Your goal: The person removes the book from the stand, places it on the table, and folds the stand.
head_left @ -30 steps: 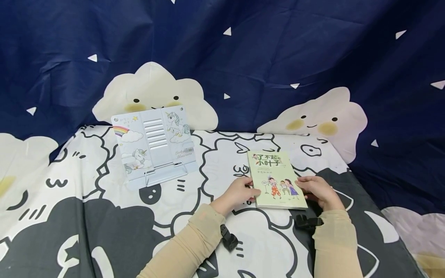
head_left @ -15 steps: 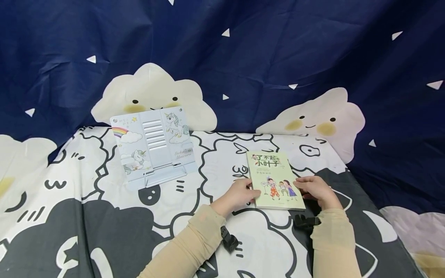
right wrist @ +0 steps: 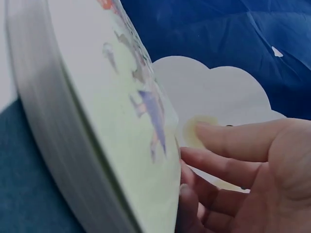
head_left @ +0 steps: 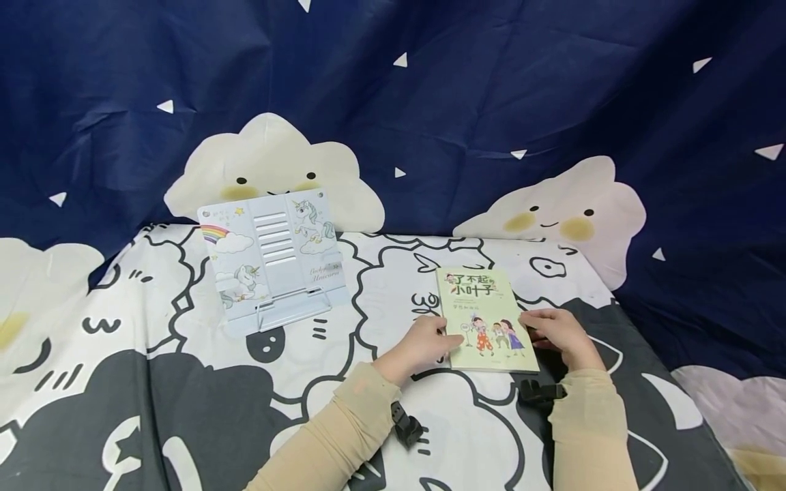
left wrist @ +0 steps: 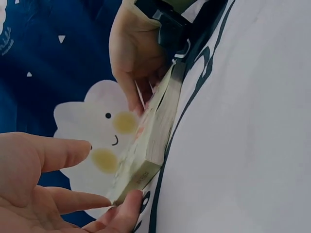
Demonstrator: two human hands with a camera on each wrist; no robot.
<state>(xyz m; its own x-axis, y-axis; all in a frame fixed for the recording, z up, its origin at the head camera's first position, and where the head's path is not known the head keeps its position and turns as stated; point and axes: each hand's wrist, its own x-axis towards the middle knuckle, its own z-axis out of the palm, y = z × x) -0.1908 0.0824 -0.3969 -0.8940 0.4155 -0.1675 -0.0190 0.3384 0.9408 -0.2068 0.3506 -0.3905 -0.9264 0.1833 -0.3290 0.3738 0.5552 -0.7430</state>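
A pale green paperback book (head_left: 482,305), its cover printed with cartoon children, lies face up on the patterned cloth. At its left edge is my left hand (head_left: 424,344); fingertips touch the spine corner in the left wrist view, and the thumb (left wrist: 65,153) stands out straight, apart from the cover. My right hand (head_left: 560,333) touches the opposite edge with its fingertips. In the right wrist view its thumb (right wrist: 233,141) is raised clear of the book, other fingers bending loosely behind the edge, partly hidden.
A light blue unicorn book stand (head_left: 279,256) with a wire ledge (head_left: 293,307) stands tilted back on the left. Beneath everything spreads a black-and-white sheep-print cloth (head_left: 319,354). Behind hangs a navy curtain (head_left: 430,102) with clouds. Black straps (head_left: 405,424) sit at both wrists.
The right hand and the book's right edge have shifted very slightly left. Both hands stay at the book's sides, and the stand remains where it was.
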